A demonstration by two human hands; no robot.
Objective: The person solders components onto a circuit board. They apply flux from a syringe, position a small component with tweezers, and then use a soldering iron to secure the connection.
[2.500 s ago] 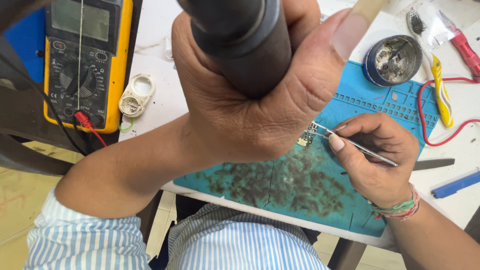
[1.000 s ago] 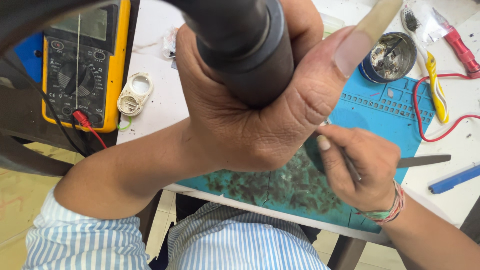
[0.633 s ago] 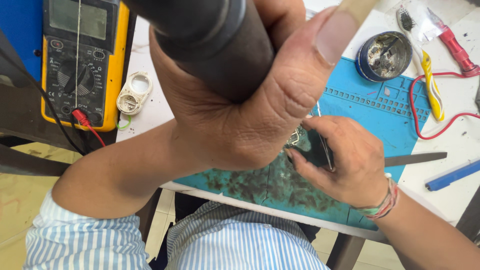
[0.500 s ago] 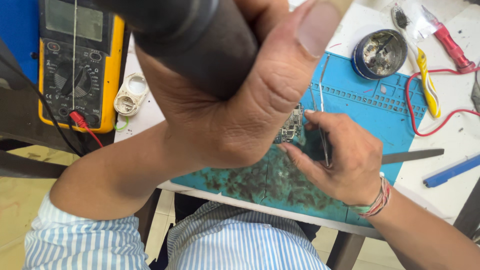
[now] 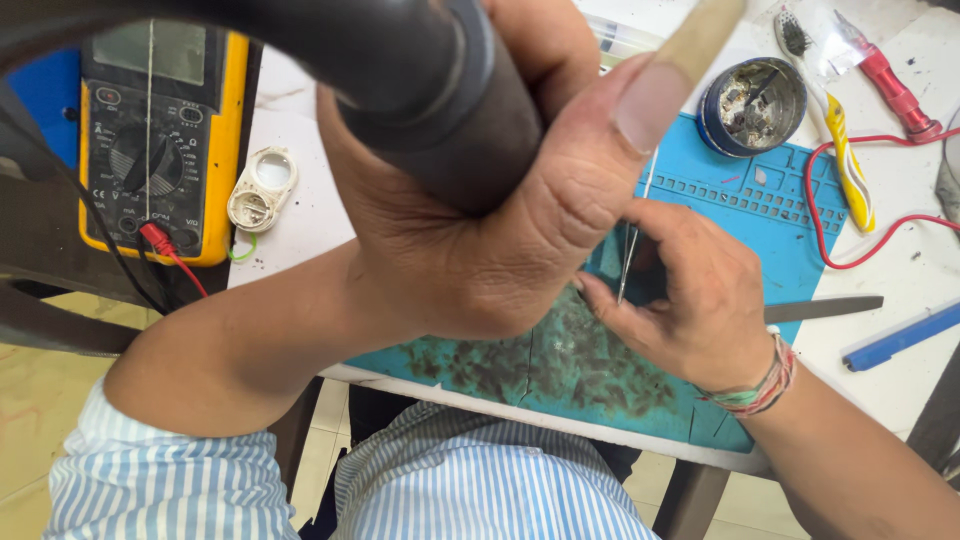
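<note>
Black and thick, a cylindrical tool handle (image 5: 440,90) fills the left hand (image 5: 480,230), whose fingers are wrapped tight round it with the thumb stretched up along its side, a grip that would keep the far end steady over the work; that end is hidden behind the hand. Just below, the right hand (image 5: 690,295) pinches slim metal tweezers (image 5: 630,240) between thumb and fingers, tips pointing down at the stained teal silicone work mat (image 5: 560,370). What the tips touch cannot be told.

Counted on the white table (image 5: 300,120): one yellow-cased multimeter (image 5: 150,140) with a red lead plugged in, one small white plastic frame (image 5: 260,188), one round metal tin (image 5: 752,105) of dark residue, one yellow-handled brush (image 5: 845,160), one red wire (image 5: 860,200), one red-handled tool (image 5: 890,85), one flat grey metal blade (image 5: 825,308), one blue pen-like stick (image 5: 900,337).
</note>
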